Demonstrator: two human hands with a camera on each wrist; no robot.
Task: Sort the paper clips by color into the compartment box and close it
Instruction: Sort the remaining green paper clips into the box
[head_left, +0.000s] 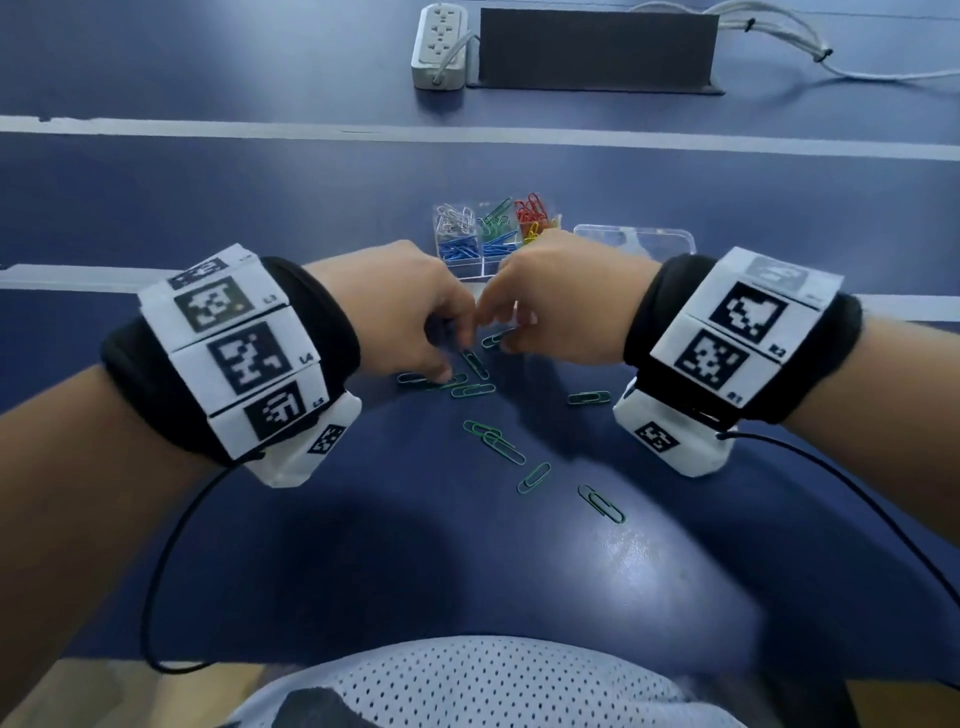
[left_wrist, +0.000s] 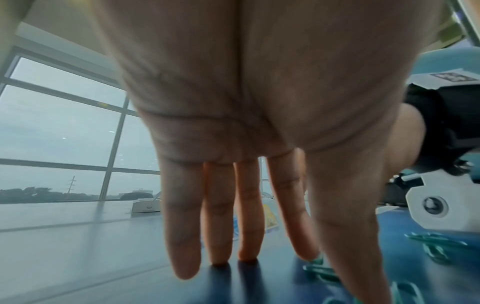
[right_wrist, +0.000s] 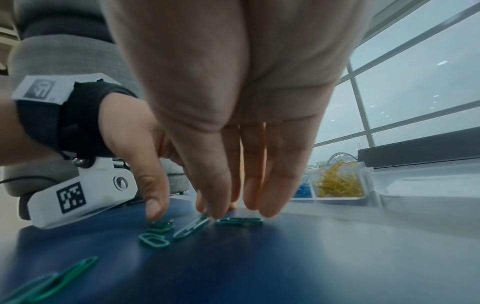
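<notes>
Several green paper clips (head_left: 493, 441) lie loose on the blue table. The clear compartment box (head_left: 485, 262) stands behind my hands and holds white, green, red, blue and yellow clips in separate cells. Its lid (head_left: 634, 241) lies open to the right. My left hand (head_left: 452, 353) points straight down, its fingertips (left_wrist: 221, 259) on the table and its thumb (right_wrist: 153, 205) on a small cluster of green clips (right_wrist: 159, 225). My right hand (right_wrist: 215, 211) also reaches down, and its thumb and forefinger pinch the end of one green clip (right_wrist: 192, 226).
A white power strip (head_left: 441, 44) and a dark upright panel (head_left: 597, 47) stand at the table's far edge, with white cables (head_left: 779, 36) trailing right. More green clips (head_left: 602, 504) lie near me. Black wrist cables (head_left: 156, 571) hang off the front edge.
</notes>
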